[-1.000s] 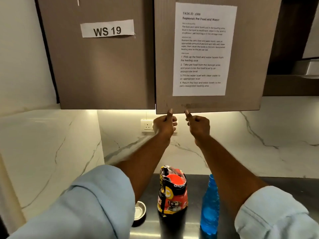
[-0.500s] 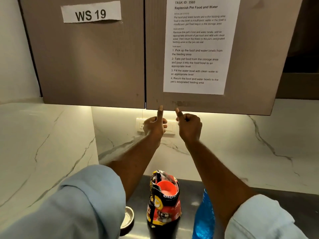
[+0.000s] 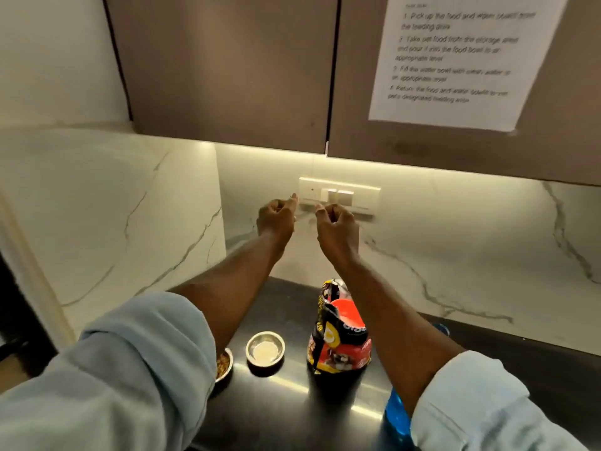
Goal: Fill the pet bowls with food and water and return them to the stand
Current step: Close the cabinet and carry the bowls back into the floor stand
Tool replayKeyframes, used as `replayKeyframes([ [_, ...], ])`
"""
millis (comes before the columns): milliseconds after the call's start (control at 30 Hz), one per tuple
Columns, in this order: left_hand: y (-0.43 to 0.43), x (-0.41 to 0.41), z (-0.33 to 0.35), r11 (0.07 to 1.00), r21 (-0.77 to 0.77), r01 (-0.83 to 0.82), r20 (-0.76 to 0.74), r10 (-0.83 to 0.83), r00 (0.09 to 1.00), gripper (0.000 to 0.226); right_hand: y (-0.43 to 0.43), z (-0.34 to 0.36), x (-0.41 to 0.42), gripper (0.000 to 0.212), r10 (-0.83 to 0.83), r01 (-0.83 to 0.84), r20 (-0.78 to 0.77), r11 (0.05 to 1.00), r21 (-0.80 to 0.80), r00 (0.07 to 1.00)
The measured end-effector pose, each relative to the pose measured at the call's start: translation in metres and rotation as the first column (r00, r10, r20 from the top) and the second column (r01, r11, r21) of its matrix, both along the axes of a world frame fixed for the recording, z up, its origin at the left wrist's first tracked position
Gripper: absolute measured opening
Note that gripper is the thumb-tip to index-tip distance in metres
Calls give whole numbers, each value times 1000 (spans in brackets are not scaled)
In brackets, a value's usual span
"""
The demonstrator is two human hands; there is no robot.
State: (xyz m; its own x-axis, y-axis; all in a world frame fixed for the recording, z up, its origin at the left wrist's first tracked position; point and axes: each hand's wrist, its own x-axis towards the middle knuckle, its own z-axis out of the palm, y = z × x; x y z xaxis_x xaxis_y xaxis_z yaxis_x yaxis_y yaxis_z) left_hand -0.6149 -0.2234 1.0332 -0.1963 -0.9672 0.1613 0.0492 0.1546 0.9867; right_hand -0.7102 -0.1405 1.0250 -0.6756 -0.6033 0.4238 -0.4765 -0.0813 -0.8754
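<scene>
Below the raised hands, on the table, the food bag is found nearer the right hand; both hands' fingers are curled shut, nothing is held.

Above me hang two brown wood-grain cabinet doors, shut, with a thin dark seam between them. On the one to my right is taped a white printed instruction sheet, its lower edge just short of the door's bottom; the print is blurred. Warm light glows from under the cabinets onto the white marble backsplash with grey veins. A cream switch and socket plate sits on that wall. A white marble side panel stands at my left.
</scene>
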Motion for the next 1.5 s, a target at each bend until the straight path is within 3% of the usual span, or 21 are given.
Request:
replayKeyframes([
  [100,-20,37,-39,991,79,-111,83,104,991,34,-13,-29,25,27,90,-89,-11,994,63,996],
  [267,-34,107,-124,956,172,-237,302,178,936,50,-34,-98,61,19,209,-206,11,953,223,978],
  [367,-28,151,-172,933,208,-293,377,200,904,39,-36,-152,83,18,251,-249,41,906,342,967],
  [433,-27,176,-202,920,248,-304,439,173,882,38,-33,-185,90,18,225,-230,62,875,426,972],
  [567,-24,212,-249,876,380,-298,575,28,818,65,-27,-237,89,13,106,-174,150,801,573,983],
  [667,-18,224,-271,849,387,-360,640,33,767,74,-23,-261,86,5,13,-139,200,764,630,980],
  [833,-15,230,-309,793,467,-390,643,-2,766,62,-18,-301,87,17,-87,-102,236,720,686,968],
  [967,-10,227,-314,766,517,-383,621,-28,783,37,-35,-359,65,36,-162,-144,348,695,704,923],
  [1100,-10,229,-328,730,558,-394,581,-6,814,22,-27,-336,79,44,-220,-182,460,710,680,860],
  [1300,-16,223,-339,714,604,-353,484,22,875,16,-32,-342,77,40,-215,-266,597,744,613,773],
  [1500,-20,216,-340,699,618,-360,464,45,885,12,-40,-351,71,33,-216,-269,610,752,602,762],
])
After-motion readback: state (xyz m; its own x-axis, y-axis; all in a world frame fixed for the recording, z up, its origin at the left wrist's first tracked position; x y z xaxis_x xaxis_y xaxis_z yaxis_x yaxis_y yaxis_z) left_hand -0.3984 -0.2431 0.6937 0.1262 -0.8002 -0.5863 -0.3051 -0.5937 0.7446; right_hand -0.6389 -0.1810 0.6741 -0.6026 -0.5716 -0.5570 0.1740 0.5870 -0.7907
